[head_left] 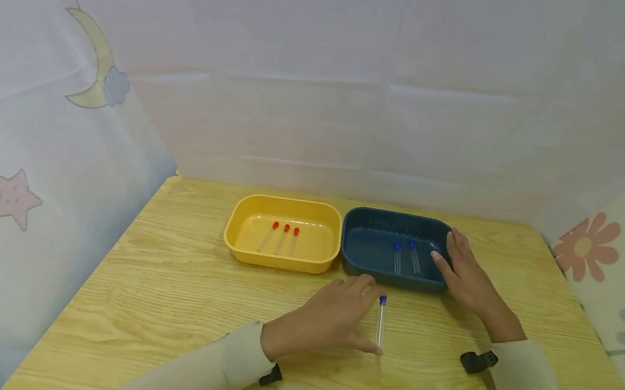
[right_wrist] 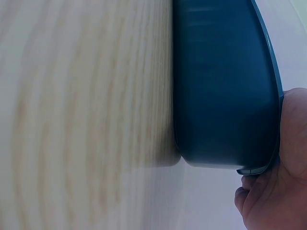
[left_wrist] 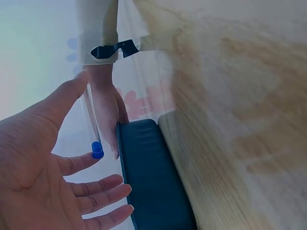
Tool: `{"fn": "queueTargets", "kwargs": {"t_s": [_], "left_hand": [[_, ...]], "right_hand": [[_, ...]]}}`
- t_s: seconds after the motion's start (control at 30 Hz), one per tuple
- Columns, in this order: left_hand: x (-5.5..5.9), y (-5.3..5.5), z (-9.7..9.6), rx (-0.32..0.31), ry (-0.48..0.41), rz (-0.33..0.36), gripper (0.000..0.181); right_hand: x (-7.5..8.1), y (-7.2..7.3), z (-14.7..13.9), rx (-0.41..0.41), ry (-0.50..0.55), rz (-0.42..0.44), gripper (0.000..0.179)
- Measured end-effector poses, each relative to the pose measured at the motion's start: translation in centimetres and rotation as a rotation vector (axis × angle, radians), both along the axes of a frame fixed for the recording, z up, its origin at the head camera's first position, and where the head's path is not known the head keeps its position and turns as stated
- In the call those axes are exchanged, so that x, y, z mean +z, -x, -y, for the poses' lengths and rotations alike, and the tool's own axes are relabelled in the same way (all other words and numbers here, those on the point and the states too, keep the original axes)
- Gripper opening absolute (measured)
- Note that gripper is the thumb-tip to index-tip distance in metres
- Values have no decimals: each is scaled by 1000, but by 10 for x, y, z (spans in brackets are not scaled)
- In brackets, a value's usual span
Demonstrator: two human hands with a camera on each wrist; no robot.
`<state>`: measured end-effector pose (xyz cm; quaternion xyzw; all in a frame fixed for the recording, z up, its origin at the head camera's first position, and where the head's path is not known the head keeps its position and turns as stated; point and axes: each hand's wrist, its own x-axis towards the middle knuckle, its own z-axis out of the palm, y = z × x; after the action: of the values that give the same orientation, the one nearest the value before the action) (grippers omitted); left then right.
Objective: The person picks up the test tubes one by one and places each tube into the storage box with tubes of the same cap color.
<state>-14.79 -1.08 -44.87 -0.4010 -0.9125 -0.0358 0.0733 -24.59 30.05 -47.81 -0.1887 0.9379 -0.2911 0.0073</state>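
Note:
My left hand (head_left: 337, 310) pinches a clear test tube with a blue cap (head_left: 381, 324) lengthwise, index finger at the cap and thumb at the other end. In the left wrist view the tube (left_wrist: 91, 112) spans thumb to index finger, while the other fingers stretch out loosely. This hand is in front of a dark blue tray (head_left: 396, 280). Gripping that tray's right end is my right hand (head_left: 470, 280), thumb over the rim and fingers outside. Inside the tray lie two blue-capped tubes (head_left: 397, 259). In the right wrist view the hand (right_wrist: 280, 196) is at the tray's corner.
A yellow tray (head_left: 279, 262) stands left of the blue one, the two side by side. It holds three red-capped tubes (head_left: 282, 241). Both are on a wooden table (head_left: 170, 308), with a printed cloth (head_left: 311, 121) hanging behind and at the sides.

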Motion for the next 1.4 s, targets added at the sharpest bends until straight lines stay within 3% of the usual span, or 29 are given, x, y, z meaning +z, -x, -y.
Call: {"fn": "queueTargets", "kwargs": {"t_s": [0.37,0.67,0.93,1.4], "left_hand": [[12,8,3,-22,-41,-13,97],[17,17,1,-28,-58,-76,98],[22,28,1,-8,-113,-54,98],[20,46,0,19,-145,-39,97]], "right_hand": [[0,0,-1,-2,-8,0,76],[2,-2,2,-3,-1,3,76],[3,0,1,-8,-12,6,77],[2,0,0,-2,-4,1,77]]}}
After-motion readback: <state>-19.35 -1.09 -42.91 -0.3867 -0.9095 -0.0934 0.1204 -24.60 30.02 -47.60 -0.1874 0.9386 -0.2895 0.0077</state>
